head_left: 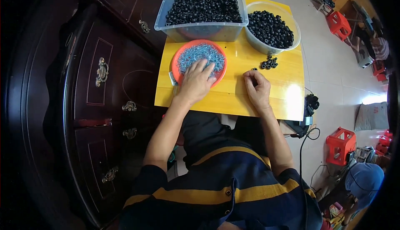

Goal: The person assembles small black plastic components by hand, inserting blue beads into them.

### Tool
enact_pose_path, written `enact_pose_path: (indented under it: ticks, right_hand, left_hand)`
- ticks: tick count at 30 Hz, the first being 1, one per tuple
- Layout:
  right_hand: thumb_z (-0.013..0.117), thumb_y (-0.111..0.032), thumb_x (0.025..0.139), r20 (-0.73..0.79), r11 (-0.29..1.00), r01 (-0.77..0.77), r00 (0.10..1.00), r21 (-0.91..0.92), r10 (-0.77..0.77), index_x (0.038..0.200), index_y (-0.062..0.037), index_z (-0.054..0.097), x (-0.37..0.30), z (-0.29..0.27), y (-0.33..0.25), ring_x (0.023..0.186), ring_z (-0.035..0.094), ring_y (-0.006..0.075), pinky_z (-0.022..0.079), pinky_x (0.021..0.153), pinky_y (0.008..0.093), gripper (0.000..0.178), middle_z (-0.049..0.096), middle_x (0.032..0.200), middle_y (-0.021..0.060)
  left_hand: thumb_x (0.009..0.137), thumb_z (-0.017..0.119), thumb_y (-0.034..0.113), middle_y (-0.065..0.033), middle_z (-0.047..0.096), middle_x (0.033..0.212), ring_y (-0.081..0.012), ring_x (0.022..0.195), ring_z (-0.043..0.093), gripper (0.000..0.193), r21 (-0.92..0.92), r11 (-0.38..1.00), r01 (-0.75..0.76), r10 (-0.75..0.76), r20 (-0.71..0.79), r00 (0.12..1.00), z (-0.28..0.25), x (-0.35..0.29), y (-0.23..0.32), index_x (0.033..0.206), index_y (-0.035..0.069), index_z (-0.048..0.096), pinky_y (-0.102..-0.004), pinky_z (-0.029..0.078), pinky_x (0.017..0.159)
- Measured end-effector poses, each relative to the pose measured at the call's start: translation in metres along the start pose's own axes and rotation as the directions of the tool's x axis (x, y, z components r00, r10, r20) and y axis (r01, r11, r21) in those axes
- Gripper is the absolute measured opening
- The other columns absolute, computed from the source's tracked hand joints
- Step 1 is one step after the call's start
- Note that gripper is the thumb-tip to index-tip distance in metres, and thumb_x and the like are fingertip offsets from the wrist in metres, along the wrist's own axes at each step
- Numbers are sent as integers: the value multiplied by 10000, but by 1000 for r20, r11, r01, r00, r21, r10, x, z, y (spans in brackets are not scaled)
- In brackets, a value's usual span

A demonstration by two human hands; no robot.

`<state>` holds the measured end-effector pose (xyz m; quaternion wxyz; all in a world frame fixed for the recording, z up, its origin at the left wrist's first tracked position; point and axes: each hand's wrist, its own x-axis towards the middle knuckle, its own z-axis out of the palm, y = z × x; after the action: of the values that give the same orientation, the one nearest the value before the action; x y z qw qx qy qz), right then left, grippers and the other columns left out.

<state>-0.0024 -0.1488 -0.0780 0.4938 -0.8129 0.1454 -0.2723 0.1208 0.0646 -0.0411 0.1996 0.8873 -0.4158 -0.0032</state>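
Observation:
My left hand (pixel 196 80) reaches into a round orange dish (pixel 175 72), its fingers spread over a heap of tiny silvery-blue pieces (pixel 198 53) too small to make out singly. On the yellow table (pixel 233 100), my right hand (pixel 258 89) is closed, thumb and fingers curled together. What it holds, if anything, is hidden. One small black piece (pixel 254 69) shows just beyond its knuckles. A little farther off lies a loose cluster of small black ring-like pieces (pixel 270 63).
Behind the dish stands a large clear bin (pixel 200 32) of black pieces. A round clear tub (pixel 295 38) with more stands at the far right. Dark wooden drawers (pixel 100 71) line the left. Red stools (pixel 341 144), cables and other people are on the right.

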Motion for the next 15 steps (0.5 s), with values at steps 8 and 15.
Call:
enact_pose_path:
  ticks: [8, 15]
  right_hand:
    - [664, -46, 891, 6, 1000, 1, 1000, -3, -1, 936, -26, 665, 1, -1, 2, 719, 665, 212, 514, 678, 300, 49, 672, 801, 121]
    - [666, -48, 893, 16, 1000, -20, 1000, 15, 19, 933, -23, 665, 1, 1, 1, 697, 653, 184, 510, 670, 288, 46, 669, 789, 116]
  left_hand:
    - [914, 647, 250, -166, 539, 1374, -354, 1322, 446, 426, 71, 996, 46, -39, -88, 995, -18, -26, -9, 1271, 20, 615, -503, 344, 1104]
    - [916, 629, 199, -150, 591, 1308, -340, 1281, 486, 367, -55, 998, 21, -24, -55, 998, -11, -23, -10, 1237, 22, 637, -479, 364, 1089]
